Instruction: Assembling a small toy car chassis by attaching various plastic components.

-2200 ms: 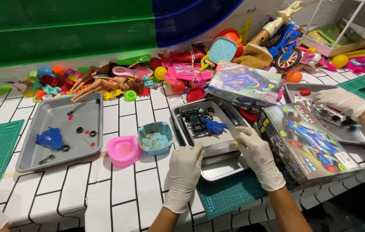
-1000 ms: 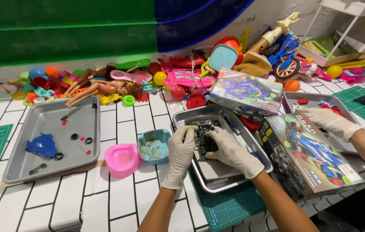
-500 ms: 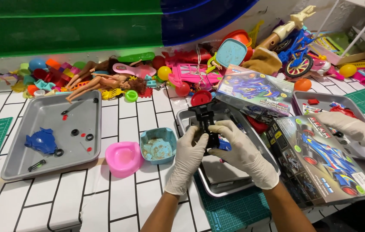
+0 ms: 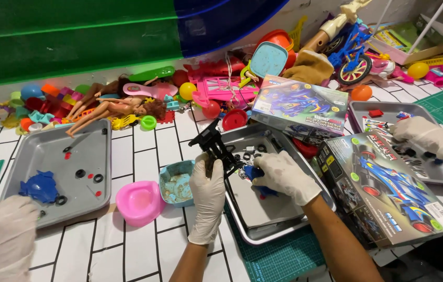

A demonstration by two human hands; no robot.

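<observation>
A white-tiled worktop [image 4: 143, 250] is crowded with toys, seen from above the wearer's arms. At the far left edge, another person's gloved hand [image 4: 2, 235] rests near a grey tray [image 4: 83, 201] holding a blue plastic shell [image 4: 39, 187] and a few small black rings and red bits. Behind that tray, dolls [image 4: 109, 107] lie among a heap of bright toys along the green wall. Just right of the tray sit a pink toy potty [image 4: 139, 202] and a small teal bowl [image 4: 175, 181].

In the centre, the wearer's left hand [image 4: 208, 190], in a white glove, is closed around a black toy car chassis [image 4: 216, 146], held tilted up above the near corner of a second metal tray [image 4: 263, 230]. The right hand [image 4: 284, 175], also gloved, curls just beside it, its fingers pinching a small blue part [image 4: 255, 172] against the chassis base. Loose black pieces lie in this tray. Judging by that, the car looks only partly put together: the frame is bare, with no wheels or body on it, and the blue shell sits well apart.

To the right stand two boxes picturing a blue racing car [image 4: 388, 190]. Farther right, a third gloved hand [image 4: 425, 134] reaches into another tray [image 4: 367, 108].
</observation>
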